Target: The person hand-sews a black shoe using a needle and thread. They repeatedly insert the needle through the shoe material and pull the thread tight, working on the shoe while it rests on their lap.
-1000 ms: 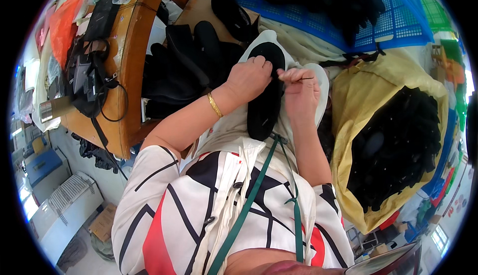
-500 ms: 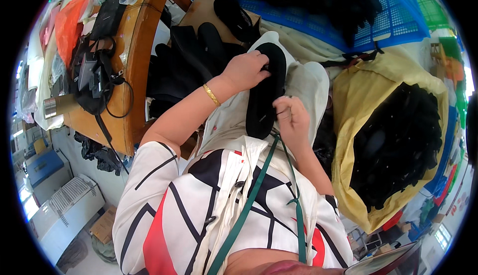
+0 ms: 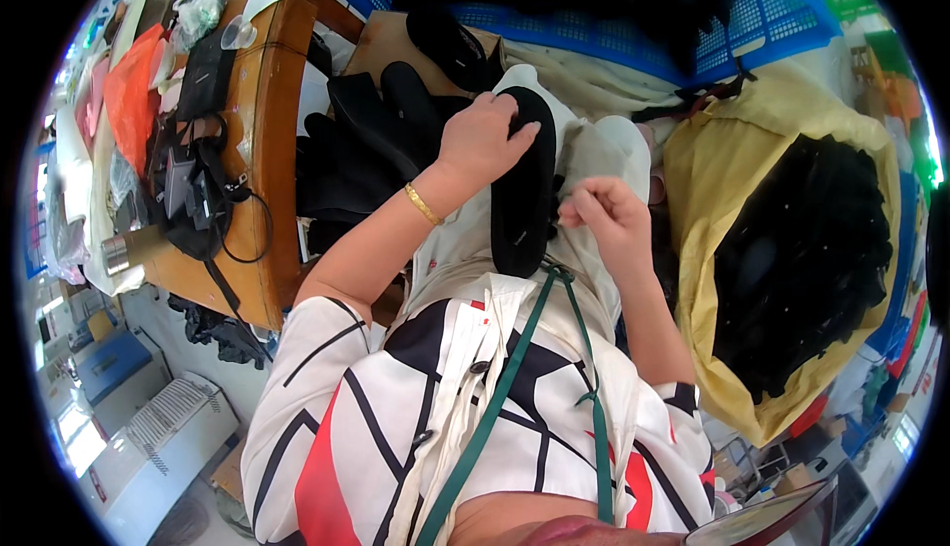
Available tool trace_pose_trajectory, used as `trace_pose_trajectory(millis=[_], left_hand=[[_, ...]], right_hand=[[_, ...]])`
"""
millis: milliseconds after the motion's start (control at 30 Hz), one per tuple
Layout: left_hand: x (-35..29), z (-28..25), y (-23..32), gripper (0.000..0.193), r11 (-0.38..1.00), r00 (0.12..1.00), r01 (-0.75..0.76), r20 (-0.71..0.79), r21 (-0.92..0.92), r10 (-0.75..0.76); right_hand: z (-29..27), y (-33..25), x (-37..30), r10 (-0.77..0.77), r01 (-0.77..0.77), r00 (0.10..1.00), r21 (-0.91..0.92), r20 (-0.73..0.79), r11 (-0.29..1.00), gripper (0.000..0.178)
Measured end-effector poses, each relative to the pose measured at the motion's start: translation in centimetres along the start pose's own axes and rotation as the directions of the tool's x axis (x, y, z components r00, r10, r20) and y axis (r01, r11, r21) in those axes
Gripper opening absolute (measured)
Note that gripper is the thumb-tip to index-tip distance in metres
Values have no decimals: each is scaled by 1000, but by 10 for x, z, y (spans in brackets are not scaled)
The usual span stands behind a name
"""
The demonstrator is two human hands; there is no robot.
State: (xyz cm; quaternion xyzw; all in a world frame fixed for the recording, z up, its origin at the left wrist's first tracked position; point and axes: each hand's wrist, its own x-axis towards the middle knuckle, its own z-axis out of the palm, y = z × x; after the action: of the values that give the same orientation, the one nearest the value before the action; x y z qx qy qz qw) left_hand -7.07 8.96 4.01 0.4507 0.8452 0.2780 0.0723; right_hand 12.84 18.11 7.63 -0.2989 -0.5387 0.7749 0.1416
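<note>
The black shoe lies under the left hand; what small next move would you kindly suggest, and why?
Perhaps bring the right hand onto the black shoe to steady it: the left hand rests on its upper half, while the right, fingers curled, sits off its right edge.

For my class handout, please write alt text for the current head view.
A person's left hand holds a black shoe; the right hand, half-closed, is beside it. A yellow sack of black items stands right, a wooden table left.

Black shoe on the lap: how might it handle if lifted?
The black shoe probably keeps its shape; its outline shows no sag. Its matte surface suggests little slipperiness. With the left hand at its far part, the near end might dip.
</note>
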Motion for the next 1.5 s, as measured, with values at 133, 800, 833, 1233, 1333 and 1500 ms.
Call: trace_pose_trajectory(millis=[133,800,833,1233,1333,1500], left_hand=[[-1,5,-18,34,990,995,95,36,-102,-92],[-6,14,-27,21,485,822,561,381,-671,-423],[-7,14,-27,20,488,824,558,380,-671,-419],[5,5,-30,14,409,742,671,551,-619,-382],[5,4,-26,11,383,746,666,558,-640,-363],[6,4,-25,10,344,720,692,571,-634,-395]], right_hand=[[13,11,36,140,-131,990,-197,33,972,12],[20,45,74,28,2,999,-573,42,819,15],[20,45,74,24,6,999,-577,45,817,15],[22,61,73,-276,260,956,-729,101,633,8],[22,61,78,-270,271,953,-794,140,545,9],[15,61,78,-291,329,936,-792,200,514,7]])
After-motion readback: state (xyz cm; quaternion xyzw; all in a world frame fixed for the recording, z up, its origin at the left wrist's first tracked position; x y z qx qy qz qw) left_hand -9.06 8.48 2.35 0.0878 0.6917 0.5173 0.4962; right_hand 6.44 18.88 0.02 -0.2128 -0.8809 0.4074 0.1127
